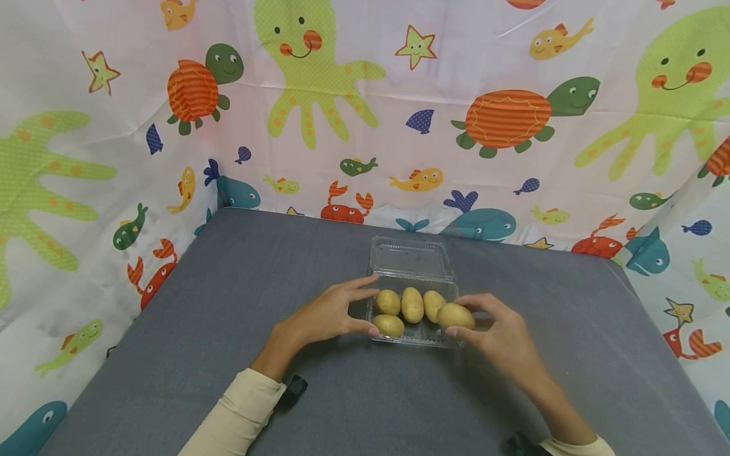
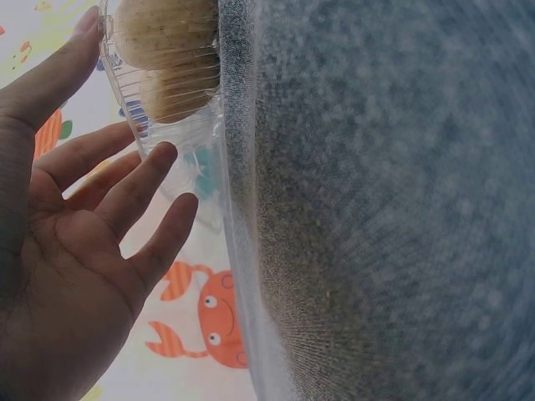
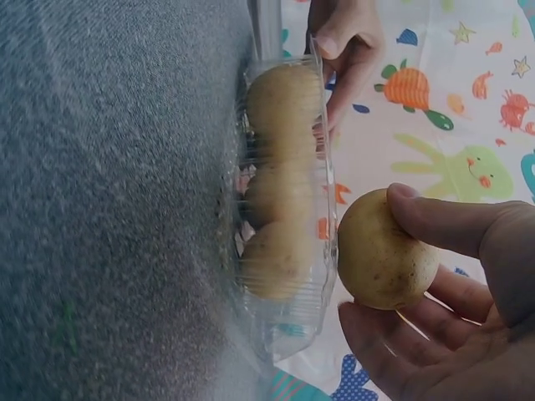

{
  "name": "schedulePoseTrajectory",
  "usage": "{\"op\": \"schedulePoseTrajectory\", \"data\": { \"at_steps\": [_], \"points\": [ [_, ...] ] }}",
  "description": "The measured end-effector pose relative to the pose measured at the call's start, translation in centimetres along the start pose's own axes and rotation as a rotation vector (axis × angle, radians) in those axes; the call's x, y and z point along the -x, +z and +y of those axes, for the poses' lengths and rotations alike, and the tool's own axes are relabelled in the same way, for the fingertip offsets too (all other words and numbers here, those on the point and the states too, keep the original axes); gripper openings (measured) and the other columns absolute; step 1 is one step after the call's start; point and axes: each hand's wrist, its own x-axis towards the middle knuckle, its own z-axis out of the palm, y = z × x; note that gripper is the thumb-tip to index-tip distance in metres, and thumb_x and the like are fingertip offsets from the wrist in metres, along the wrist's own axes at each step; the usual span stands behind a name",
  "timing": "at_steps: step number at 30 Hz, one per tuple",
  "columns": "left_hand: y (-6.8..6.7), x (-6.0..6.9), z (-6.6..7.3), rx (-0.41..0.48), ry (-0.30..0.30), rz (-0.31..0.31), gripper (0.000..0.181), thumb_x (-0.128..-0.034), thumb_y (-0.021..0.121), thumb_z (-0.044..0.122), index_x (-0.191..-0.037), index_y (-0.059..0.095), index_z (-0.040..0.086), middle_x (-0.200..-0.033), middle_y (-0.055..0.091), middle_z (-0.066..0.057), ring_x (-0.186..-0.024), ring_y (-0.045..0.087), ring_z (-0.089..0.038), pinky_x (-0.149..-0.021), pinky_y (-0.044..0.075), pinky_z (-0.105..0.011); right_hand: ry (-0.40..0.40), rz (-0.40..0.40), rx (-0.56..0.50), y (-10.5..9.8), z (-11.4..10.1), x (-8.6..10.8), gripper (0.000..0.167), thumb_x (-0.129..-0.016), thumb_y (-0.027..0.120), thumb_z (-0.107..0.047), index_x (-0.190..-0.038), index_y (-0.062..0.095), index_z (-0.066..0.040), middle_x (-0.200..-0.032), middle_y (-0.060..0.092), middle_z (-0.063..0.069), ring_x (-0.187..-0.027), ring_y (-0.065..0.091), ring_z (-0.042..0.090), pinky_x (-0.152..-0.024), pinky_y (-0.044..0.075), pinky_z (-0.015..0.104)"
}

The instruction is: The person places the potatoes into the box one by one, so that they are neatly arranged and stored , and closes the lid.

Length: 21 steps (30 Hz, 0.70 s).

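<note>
A clear plastic clamshell container (image 1: 424, 341) lies with its lid (image 1: 410, 256) folded back on the grey table. Inside sit several yellow potatoes (image 1: 412, 305), two of them one behind the other on the left side. My right hand (image 1: 502, 335) pinches another potato (image 3: 384, 251) between thumb and fingers, above the container's right front part and level with its rim or higher. At the left side, my left hand (image 1: 331, 310) has its fingers spread and fairly straight. Its thumb touches the container's rim near the front left corner, while the other fingers lie along the left wall.
The grey tabletop (image 1: 256, 266) reaches back to a white curtain (image 1: 365, 114) printed with sea animals, which also stands along the left and right sides. A dark wrist strap (image 1: 293, 389) shows at the left cuff.
</note>
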Motion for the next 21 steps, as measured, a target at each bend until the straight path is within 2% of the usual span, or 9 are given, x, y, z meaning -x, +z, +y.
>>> {"op": "schedulePoseTrajectory", "data": {
  "at_steps": [5,12,21],
  "points": [
    [-0.1,0.1,0.1,0.006,-0.011,-0.006,0.086,-0.0874,0.087,0.045,-0.156,0.053,0.007,-0.173,0.034,0.001,-0.159,0.032,-0.028,-0.124,0.035,-0.056,-0.018,-0.010,0.044,0.5,0.0,0.0,0.045,-0.078,0.097,-0.018,-0.118,0.077,-0.015,-0.115,0.074,0.001,-0.099,0.075,0.025,-0.082,0.063,0.033],
    [-0.2,0.0,0.2,0.004,-0.013,-0.009,0.086,-0.0871,0.088,0.045,-0.156,0.053,0.007,-0.173,0.033,0.003,-0.159,0.031,-0.027,-0.124,0.036,-0.055,-0.042,-0.040,0.108,1.0,0.4,-0.4,0.049,-0.077,0.097,-0.022,-0.122,0.078,-0.015,-0.115,0.076,-0.004,-0.105,0.070,0.017,-0.090,0.059,0.042],
    [-0.1,-0.1,0.3,0.005,-0.027,-0.004,0.086,-0.0874,0.087,0.045,-0.157,0.053,0.008,-0.173,0.033,0.005,-0.159,0.031,-0.025,-0.124,0.036,-0.054,-0.032,-0.088,0.114,1.4,0.3,-0.8,0.050,-0.077,0.097,-0.025,-0.122,0.078,-0.015,-0.119,0.076,-0.003,-0.109,0.069,0.019,-0.092,0.056,0.051]
  ]
}}
